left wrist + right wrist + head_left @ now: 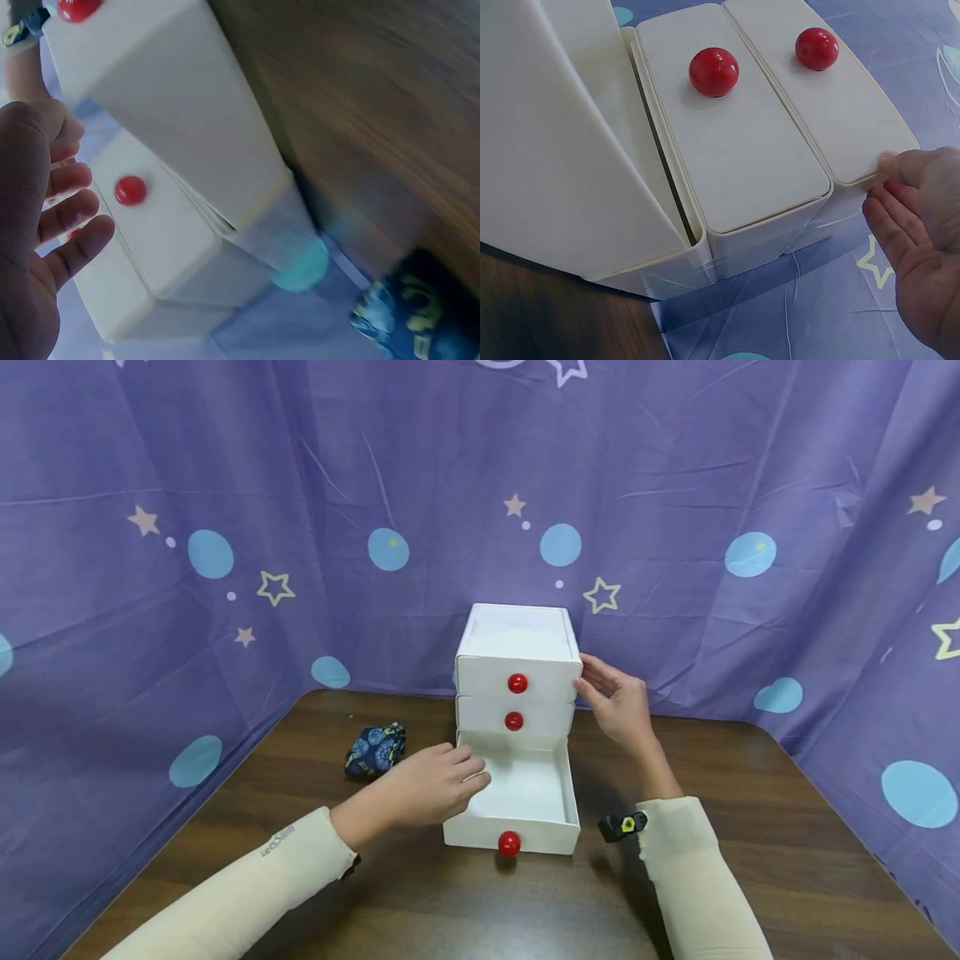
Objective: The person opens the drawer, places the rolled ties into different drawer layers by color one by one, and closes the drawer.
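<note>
A white drawer cabinet (517, 635) with red knobs stands on the table, its bottom drawer (525, 785) pulled far out. The drawer's floor looks bare where it shows. My left hand (435, 783) is over the drawer's left side wall, fingers loosely bent with nothing in them. In the left wrist view the left hand (37, 217) is beside the drawer fronts. My right hand (617, 700) rests against the cabinet's upper right side. In the right wrist view its thumb (900, 166) touches the front corner of the top drawer (832, 97), the other fingers extended along the side.
Left of the cabinet lies a dark blue patterned cloth bundle (375, 750). The brown wooden table (720, 860) extends on both sides. A purple curtain (442, 485) with stars and dots hangs close behind the cabinet. The middle drawer (487, 714) is closed.
</note>
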Motion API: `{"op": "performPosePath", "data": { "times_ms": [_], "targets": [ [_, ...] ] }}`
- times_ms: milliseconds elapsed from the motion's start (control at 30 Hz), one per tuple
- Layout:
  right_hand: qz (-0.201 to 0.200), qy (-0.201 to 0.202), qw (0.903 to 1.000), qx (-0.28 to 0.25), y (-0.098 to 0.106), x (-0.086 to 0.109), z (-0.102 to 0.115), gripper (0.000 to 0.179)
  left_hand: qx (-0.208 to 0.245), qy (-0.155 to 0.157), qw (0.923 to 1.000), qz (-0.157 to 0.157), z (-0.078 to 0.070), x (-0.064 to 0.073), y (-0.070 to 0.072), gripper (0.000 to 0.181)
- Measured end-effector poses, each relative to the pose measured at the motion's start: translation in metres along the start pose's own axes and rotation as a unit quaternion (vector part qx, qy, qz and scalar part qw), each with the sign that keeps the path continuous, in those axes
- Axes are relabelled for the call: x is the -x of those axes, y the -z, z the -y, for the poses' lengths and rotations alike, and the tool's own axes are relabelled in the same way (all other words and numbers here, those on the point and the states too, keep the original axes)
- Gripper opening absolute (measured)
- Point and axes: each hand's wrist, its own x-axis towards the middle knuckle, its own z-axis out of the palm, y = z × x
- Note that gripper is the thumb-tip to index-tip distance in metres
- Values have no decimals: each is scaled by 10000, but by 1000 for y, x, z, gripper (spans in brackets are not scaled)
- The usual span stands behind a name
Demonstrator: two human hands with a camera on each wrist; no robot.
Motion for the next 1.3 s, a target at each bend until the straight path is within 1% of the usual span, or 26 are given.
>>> {"op": "performPosePath", "data": {
  "times_ms": [133,233,400,500,600,667,833,933,1067,1233,1300],
  "targets": [
    [6,6,10000,42,1,0,1,37,164,335,9993,27,9,13,-3,25],
    [14,-12,10000,39,1,1,1,38,327,522,9981,-43,17,24,-8,24],
    [3,-7,10000,58,0,1,1,38,525,730,9957,-239,32,47,-21,23],
    [-17,4,10000,46,0,1,0,38,588,942,9936,-192,40,62,-25,26],
    [-27,10,10000,39,0,1,0,38,671,1167,9909,-16,49,76,-29,29],
    [-27,15,10000,43,-1,1,0,38,790,1341,9877,161,54,86,-31,30],
    [-27,28,10000,8,-1,1,-1,37,1078,1723,9772,620,67,109,-35,45],
    [-19,-3,10000,-4,-1,1,-2,38,1168,1838,9723,846,72,120,-41,53],
    [0,-40,10000,11,0,1,-4,38,1276,1962,9665,1051,77,128,-49,59],
    [3,3,10000,65,0,1,-3,38,1340,2028,9622,1226,81,131,-56,65],
    [-6,10,10000,61,-1,0,-3,38,1358,2055,9597,1351,82,130,-59,67]
  ]
}}
